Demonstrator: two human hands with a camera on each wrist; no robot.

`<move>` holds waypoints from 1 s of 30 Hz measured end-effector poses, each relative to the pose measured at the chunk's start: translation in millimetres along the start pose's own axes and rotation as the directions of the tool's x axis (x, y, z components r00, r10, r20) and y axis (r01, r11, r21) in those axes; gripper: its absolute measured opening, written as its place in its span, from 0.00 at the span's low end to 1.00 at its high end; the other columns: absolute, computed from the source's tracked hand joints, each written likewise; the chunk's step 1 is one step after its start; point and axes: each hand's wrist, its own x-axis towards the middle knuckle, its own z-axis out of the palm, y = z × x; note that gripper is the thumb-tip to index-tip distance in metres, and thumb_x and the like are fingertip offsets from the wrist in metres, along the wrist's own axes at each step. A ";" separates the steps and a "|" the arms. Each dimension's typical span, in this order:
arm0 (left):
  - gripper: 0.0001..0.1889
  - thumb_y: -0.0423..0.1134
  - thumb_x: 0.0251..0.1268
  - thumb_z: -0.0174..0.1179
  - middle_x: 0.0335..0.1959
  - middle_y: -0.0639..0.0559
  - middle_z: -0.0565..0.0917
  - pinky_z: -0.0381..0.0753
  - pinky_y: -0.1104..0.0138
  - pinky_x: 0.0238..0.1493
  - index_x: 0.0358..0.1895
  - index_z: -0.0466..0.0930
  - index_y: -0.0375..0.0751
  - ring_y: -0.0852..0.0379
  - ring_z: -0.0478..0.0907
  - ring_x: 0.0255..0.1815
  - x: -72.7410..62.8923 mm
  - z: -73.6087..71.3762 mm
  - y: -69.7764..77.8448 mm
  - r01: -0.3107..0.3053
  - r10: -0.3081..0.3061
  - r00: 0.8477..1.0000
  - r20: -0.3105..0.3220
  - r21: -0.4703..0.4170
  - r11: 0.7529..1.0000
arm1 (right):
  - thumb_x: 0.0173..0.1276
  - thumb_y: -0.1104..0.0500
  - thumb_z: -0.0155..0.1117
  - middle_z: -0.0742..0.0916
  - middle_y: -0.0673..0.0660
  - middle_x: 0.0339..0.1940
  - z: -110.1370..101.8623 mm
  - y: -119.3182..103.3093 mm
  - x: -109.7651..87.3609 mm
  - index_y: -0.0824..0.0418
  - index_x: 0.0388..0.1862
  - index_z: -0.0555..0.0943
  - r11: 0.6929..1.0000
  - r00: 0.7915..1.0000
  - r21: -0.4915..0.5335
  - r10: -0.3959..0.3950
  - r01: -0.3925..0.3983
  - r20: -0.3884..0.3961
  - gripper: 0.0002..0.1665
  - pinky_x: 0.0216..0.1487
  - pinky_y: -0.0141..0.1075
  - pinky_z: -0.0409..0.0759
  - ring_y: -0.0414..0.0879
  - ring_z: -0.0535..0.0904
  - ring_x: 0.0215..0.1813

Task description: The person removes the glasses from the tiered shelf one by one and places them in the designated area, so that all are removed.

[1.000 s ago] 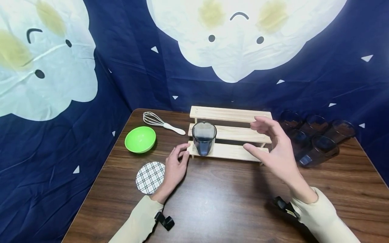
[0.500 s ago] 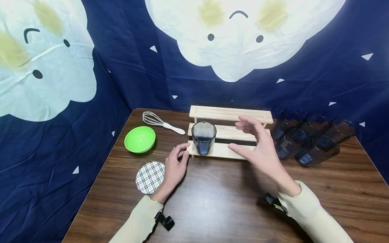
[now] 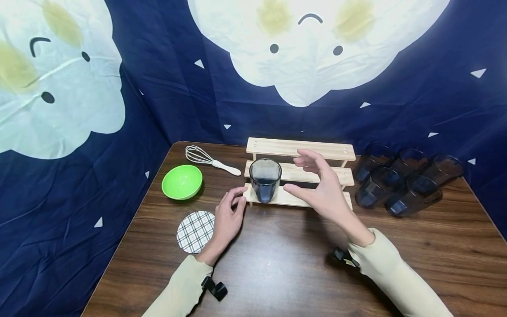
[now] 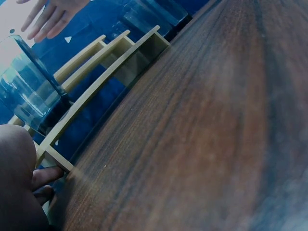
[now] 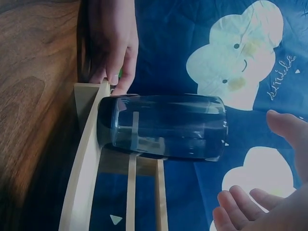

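A dark tinted drinking glass [image 3: 266,180] stands upright at the left end of the lowest step of a three-step wooden rack [image 3: 310,198]. My left hand [image 3: 229,218] rests beside that end, its loosely bent fingers touching the rack. The left wrist view shows a couple of its fingers [image 4: 47,177] against the end support. To the right of the glass, my right hand [image 3: 322,189] hovers over the rack, thumb and fingers spread apart, holding nothing. In the right wrist view a gap separates its fingers [image 5: 240,204] from the glass [image 5: 168,127].
Several more dark glasses [image 3: 413,193] stand right of the rack. On the left lie a green bowl [image 3: 182,182], a white whisk [image 3: 215,163] and a round plaid mat [image 3: 196,232]. A blue curtain [image 3: 178,105] hangs behind the brown wooden table [image 3: 269,268].
My right hand has moved left from beside the group of glasses toward the single glass on the rack, fingers still spread. My left hand and the glass have stayed put.
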 end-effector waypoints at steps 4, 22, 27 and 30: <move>0.13 0.35 0.80 0.64 0.47 0.44 0.96 0.78 0.43 0.69 0.62 0.88 0.48 0.44 0.90 0.60 0.0 0.9 -4.4 -0.030 0.030 0.999 -0.026 0.003 1.000 | 0.59 0.66 0.88 0.87 0.66 0.66 9.1 3.3 6.7 0.65 0.81 0.73 1.000 1.000 0.014 -0.007 0.007 0.029 0.53 0.73 0.48 0.77 0.55 0.82 0.69; 0.13 0.36 0.81 0.64 0.48 0.48 0.96 0.70 0.49 0.80 0.63 0.87 0.50 0.48 0.88 0.66 1.1 1.5 -7.3 0.006 -0.006 1.000 0.010 0.015 1.000 | 0.53 0.60 0.94 0.84 0.63 0.72 39.9 13.4 18.7 0.61 0.85 0.68 0.998 0.991 0.009 0.064 -0.065 0.116 0.64 0.76 0.52 0.76 0.56 0.79 0.74; 0.13 0.36 0.82 0.64 0.48 0.50 0.96 0.70 0.56 0.80 0.63 0.87 0.51 0.53 0.88 0.64 1.7 3.3 -13.3 -0.006 0.006 1.000 0.011 0.034 0.999 | 0.54 0.58 0.94 0.82 0.64 0.75 46.5 14.9 20.6 0.63 0.86 0.67 0.997 0.988 -0.013 0.071 -0.070 0.137 0.64 0.76 0.52 0.77 0.55 0.77 0.76; 0.13 0.36 0.83 0.63 0.48 0.49 0.96 0.68 0.57 0.81 0.63 0.87 0.51 0.54 0.90 0.61 1.8 3.6 -14.7 -0.018 0.017 1.000 0.013 0.032 0.999 | 0.55 0.57 0.94 0.80 0.61 0.78 49.7 15.4 20.3 0.61 0.86 0.67 0.996 0.985 -0.033 0.083 -0.079 0.150 0.64 0.77 0.53 0.77 0.55 0.76 0.78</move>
